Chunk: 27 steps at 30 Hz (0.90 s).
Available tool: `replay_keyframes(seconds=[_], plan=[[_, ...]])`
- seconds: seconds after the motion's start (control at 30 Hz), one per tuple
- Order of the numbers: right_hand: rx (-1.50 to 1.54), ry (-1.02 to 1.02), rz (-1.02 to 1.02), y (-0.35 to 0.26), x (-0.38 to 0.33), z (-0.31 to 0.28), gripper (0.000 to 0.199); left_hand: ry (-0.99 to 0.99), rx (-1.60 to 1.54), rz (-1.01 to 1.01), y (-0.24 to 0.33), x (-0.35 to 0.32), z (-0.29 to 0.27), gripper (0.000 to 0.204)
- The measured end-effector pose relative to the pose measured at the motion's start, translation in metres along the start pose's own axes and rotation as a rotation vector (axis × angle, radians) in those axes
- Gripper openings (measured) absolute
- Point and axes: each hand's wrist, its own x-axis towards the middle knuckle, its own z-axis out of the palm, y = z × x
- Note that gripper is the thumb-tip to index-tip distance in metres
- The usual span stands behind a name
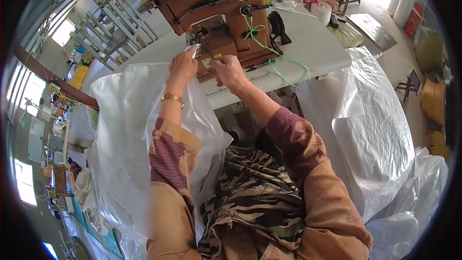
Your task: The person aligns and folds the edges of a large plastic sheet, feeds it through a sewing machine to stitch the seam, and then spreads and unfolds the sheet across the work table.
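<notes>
Now, at the machine: a person is sitting at a white bench [313,43] with a brown sewing machine [216,14] standing near its front edge.
Left hand: the left hand [183,66] is lying on the white plastic bag [130,125], its fingers pressed together and pinching a corner of the bag [194,49] just beside the needle area, probably to keep the edge flat and lined up.
Right hand: the right hand [230,71] is resting at the machine's base on the front edge of the bench, fingers curled; whether they are gripping the bag I cannot tell.
Bag: it is draping off the front left edge of the bench and hanging down over the person's lap, its top edge lifted to the machine; nothing is showing inside it.
Other bags: more white plastic [375,135] is spilling off the right edge of the bench toward the floor, seemingly heaped loosely.
Thread: a green cord [269,53] is trailing from the machine across the bench.
Wrist: a gold bracelet [172,98] is sitting on the left wrist.
</notes>
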Motion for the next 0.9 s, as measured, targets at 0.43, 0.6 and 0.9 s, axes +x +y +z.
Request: replay_keyframes(seconds=[0.43,0.6,0.9], plan=[[0.458,-0.029,0.234,-0.019,-0.004,0.027,0.019,0.006,-0.272,0.056,-0.017,0.005,0.003,0.042],[0.508,-0.039,0.308,-0.022,-0.007,0.03,0.016,-0.009,-0.249,0.052,-0.023,0.008,0.008,0.042],[0.71,0.049,0.246,-0.011,-0.002,0.043,0.014,-0.019,-0.237,0.002,-0.012,0.004,0.002,0.039]])
